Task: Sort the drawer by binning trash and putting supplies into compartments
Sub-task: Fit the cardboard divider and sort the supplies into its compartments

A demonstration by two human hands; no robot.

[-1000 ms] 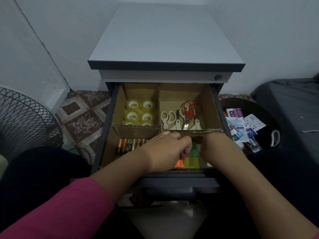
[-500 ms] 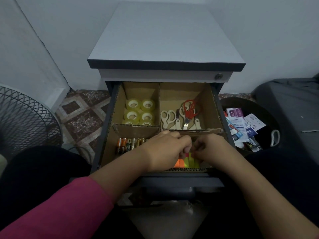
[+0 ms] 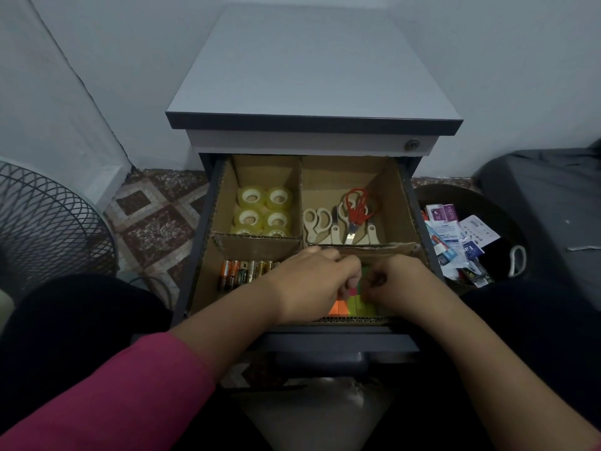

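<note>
The open drawer (image 3: 208,222) holds a cardboard divider with compartments. Tape rolls (image 3: 263,211) fill the far left one, scissors (image 3: 341,222) the far right one, batteries (image 3: 244,271) the near left one. Bright sticky notes (image 3: 356,304), orange, pink, yellow and green, lie in the near right compartment. My left hand (image 3: 312,284) and my right hand (image 3: 400,281) meet over them, fingers curled down onto the pads. How each finger grips is hidden by the hands.
A dark round bin (image 3: 507,222) with paper wrappers and packets (image 3: 455,242) stands on the floor right of the cabinet. A wire-mesh basket (image 3: 48,222) is at the left. The grey cabinet top (image 3: 312,76) is above the drawer.
My right hand moved left toward my left hand and both now close over the sticky notes. The green pad seen between the hands a second ago is mostly covered.
</note>
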